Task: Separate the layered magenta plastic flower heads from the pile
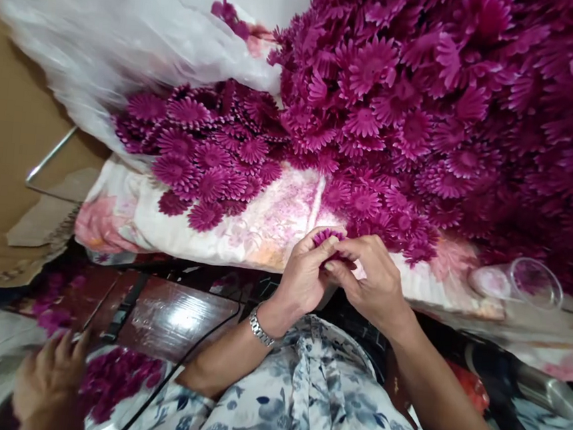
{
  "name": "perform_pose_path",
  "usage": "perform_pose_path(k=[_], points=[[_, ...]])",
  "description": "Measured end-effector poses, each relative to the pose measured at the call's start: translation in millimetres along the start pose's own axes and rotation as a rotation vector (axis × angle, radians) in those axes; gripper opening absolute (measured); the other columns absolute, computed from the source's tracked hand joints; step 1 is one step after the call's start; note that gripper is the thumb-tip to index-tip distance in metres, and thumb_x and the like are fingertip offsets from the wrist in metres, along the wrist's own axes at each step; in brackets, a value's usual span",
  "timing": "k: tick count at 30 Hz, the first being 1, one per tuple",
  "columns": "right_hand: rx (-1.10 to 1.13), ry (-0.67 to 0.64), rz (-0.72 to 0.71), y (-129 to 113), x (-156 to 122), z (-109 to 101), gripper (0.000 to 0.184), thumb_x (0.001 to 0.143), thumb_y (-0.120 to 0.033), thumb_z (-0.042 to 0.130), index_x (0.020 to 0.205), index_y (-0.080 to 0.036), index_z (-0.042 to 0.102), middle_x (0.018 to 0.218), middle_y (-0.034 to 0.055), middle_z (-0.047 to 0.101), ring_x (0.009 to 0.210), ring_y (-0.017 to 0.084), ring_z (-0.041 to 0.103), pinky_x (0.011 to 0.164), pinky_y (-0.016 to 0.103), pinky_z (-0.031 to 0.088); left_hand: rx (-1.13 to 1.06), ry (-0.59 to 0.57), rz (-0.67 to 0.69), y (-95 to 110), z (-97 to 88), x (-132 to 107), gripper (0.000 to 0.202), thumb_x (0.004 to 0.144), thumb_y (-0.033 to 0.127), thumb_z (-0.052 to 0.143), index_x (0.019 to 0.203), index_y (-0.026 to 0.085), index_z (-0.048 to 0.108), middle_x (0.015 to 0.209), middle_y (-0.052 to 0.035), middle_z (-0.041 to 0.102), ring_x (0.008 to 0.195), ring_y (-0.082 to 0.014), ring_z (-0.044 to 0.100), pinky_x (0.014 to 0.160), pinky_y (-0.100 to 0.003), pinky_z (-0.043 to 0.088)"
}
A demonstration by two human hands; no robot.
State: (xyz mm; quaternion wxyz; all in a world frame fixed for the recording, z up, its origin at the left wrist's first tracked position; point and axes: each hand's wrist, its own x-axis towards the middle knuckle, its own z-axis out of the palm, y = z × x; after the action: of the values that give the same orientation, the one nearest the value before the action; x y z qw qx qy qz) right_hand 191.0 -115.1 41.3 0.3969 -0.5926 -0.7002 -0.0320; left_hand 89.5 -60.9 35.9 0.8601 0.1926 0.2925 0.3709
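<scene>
Just above my lap, at the table's near edge, both hands meet around a small magenta artificial flower (329, 236). My left hand (306, 273) is closed on it, with the petals showing above the thumb. The thumb and fingers of my right hand (369, 272) pinch at the same flower from the other side; the exact spot they grip is hidden. Beyond my hands a big heap of magenta artificial flowers (375, 116) covers the right and back of the table. A smaller group of flowers (206, 158) lies to the left.
A floral cloth (234, 240) covers the table. White plastic sheeting (146, 35) lies back left, near a bent metal rod (51, 154). A clear plastic cup (536, 284) lies at right. At lower left are another person's hand (54, 379) and a container of magenta pieces (119, 381).
</scene>
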Motion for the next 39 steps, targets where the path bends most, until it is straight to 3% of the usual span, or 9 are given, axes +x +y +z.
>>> perform_pose_path(k=[5,9,11,15,18,22,27,32,39], points=[[-0.034,-0.033,0.075,13,-11,-7,0.012,0.087,-0.026,0.056,0.095,-0.017,0.058,0.084,0.0065,0.062,0.078,0.018,0.056,0.071,0.033,0.047,0.072,-0.043,-0.083,-1,-7.7,-3,0.028,0.064,0.02,0.074,0.091,0.014,0.069,0.081,-0.0048,0.067,0.065,-0.0117,0.06,0.058,-0.021,0.048],[-0.069,0.047,0.058,3,-11,-16,0.013,0.086,-0.018,0.056,0.097,-0.015,0.06,0.085,0.008,0.062,0.08,0.019,0.056,0.071,0.033,0.047,0.146,0.003,0.0,0,-9.5,-4,0.03,0.064,0.023,0.075,0.093,0.016,0.07,0.093,-0.0078,0.07,0.078,-0.0162,0.063,0.068,-0.025,0.052],[-0.067,0.069,0.049,-3,-10,-15,0.011,0.086,-0.017,0.055,0.096,-0.017,0.06,0.081,0.0065,0.061,0.078,0.018,0.056,0.07,0.032,0.047,0.181,0.02,0.031,0,-8.7,-4,0.032,0.063,0.025,0.076,0.094,0.017,0.071,0.091,-0.0072,0.07,0.075,-0.0157,0.063,0.067,-0.025,0.052],[0.019,-0.021,0.118,-1,-9,-5,0.01,0.089,-0.021,0.05,0.094,-0.017,0.058,0.082,0.0056,0.059,0.079,0.017,0.057,0.07,0.03,0.049,0.174,-0.003,-0.028,0,-8.3,-5,0.034,0.063,0.026,0.075,0.095,0.017,0.071,0.079,-0.0051,0.069,0.06,-0.0125,0.059,0.058,-0.025,0.052],[0.066,-0.059,0.176,7,-11,-1,0.01,0.088,-0.024,0.053,0.095,-0.018,0.056,0.081,0.0034,0.056,0.076,0.014,0.056,0.066,0.027,0.049,0.141,-0.046,-0.09,0,-9.4,-5,0.038,0.063,0.024,0.074,0.1,0.015,0.07,0.08,-0.0055,0.068,0.059,-0.0116,0.058,0.06,-0.026,0.052],[0.052,-0.052,0.16,12,-10,-1,0.005,0.087,-0.016,0.052,0.09,-0.017,0.056,0.077,0.0026,0.055,0.074,0.014,0.054,0.066,0.026,0.049,0.112,-0.086,-0.091,0,-9.2,-6,0.044,0.06,0.019,0.075,0.103,0.015,0.069,0.068,-0.0024,0.064,0.061,-0.0117,0.059,0.066,-0.025,0.051],[-0.023,0.041,0.079,10,-10,2,0.01,0.087,-0.011,0.05,0.087,-0.015,0.059,0.079,0.0065,0.059,0.083,0.016,0.058,0.074,0.029,0.051,0.134,-0.083,-0.076,-1,-7.5,-8,0.047,0.059,0.019,0.077,0.105,0.017,0.068,0.077,-0.004,0.068,0.068,-0.0137,0.062,0.067,-0.023,0.049],[-0.122,0.154,0.046,10,-16,12,0.014,0.086,-0.008,0.048,0.089,-0.016,0.06,0.077,0.0071,0.058,0.08,0.017,0.058,0.068,0.03,0.051,0.12,-0.067,-0.069,-4,-5.9,-6,0.042,0.061,0.021,0.076,0.103,0.017,0.069,0.099,-0.009,0.07,0.088,-0.0197,0.065,0.069,-0.024,0.05],[-0.009,0.25,0.203,6,-14,12,0.011,0.087,-0.012,0.047,0.088,-0.018,0.056,0.077,0.0031,0.058,0.075,0.015,0.057,0.067,0.028,0.048,0.062,-0.02,-0.029,-8,-10.0,-5,0.034,0.064,0.02,0.073,0.097,0.016,0.071,0.086,-0.0059,0.072,0.071,-0.012,0.064,0.064,-0.019,0.05]])
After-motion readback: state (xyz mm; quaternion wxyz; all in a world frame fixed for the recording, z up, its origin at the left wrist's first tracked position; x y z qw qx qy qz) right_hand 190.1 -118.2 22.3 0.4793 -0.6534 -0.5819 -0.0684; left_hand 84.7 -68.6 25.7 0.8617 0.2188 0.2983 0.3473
